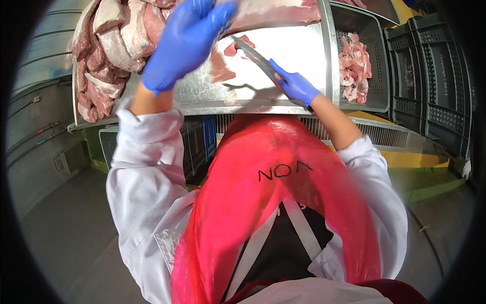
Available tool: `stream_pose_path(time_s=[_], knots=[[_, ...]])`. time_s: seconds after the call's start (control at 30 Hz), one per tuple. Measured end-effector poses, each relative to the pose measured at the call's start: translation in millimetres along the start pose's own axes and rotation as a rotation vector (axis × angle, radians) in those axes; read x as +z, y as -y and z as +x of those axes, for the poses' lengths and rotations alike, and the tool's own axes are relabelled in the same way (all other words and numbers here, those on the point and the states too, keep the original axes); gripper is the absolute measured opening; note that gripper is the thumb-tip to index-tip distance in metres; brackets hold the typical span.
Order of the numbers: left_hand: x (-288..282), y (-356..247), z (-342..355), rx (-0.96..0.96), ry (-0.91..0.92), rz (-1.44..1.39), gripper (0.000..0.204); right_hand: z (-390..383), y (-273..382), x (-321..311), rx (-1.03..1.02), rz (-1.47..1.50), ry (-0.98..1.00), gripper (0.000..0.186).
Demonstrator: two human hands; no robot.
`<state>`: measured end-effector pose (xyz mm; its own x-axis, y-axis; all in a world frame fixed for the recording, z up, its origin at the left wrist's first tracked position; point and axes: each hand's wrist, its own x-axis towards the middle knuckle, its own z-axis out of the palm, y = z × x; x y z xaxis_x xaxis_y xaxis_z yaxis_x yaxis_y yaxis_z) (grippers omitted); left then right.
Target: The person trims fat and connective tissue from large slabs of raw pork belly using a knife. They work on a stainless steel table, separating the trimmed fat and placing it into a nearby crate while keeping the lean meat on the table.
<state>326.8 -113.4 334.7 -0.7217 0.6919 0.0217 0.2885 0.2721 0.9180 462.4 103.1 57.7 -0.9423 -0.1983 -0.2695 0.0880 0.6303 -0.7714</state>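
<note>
My right hand [298, 88], in a blue glove, is wrapped round the handle of a knife [259, 60]. The blade slants up and left over the metal work table [304, 50], its tip beside a small red scrap of meat [239, 45]. My left hand [185, 43], also blue-gloved, is raised near the meat pile with its thumb spread away from the fingers. It appears to hold nothing, though its fingertips reach the upper picture edge. A long slab of pale pink meat [276, 12] lies at the far side of the table, just beyond the blade.
Large cuts of meat [121, 38] are heaped on the table's left end. Right of the table's raised edge stands a grey crate [379, 76] holding meat trimmings [354, 68]. Black crates [430, 76] stand farther right. A metal grating [385, 130] runs below the table.
</note>
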Motion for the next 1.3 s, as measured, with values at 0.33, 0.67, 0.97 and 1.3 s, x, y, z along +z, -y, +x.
stream_pose_path(time_s=[0.33,0.67,0.97,1.3], knots=[[128,-23,91,0.509,-0.075,-0.142,0.036,-84,-44,-35,0.453,0.467,-0.075,0.078],[144,284,-7,-0.001,-0.148,0.887,0.019,-105,-44,-32,0.276,0.451,-0.416,0.079],[3,350,-126,-0.41,-0.524,0.784,0.014,233,80,-38,-0.132,0.191,-0.204,0.045],[-186,214,-319,-0.329,-1.456,0.012,0.019,336,106,9,-0.109,-0.044,-0.22,0.048]])
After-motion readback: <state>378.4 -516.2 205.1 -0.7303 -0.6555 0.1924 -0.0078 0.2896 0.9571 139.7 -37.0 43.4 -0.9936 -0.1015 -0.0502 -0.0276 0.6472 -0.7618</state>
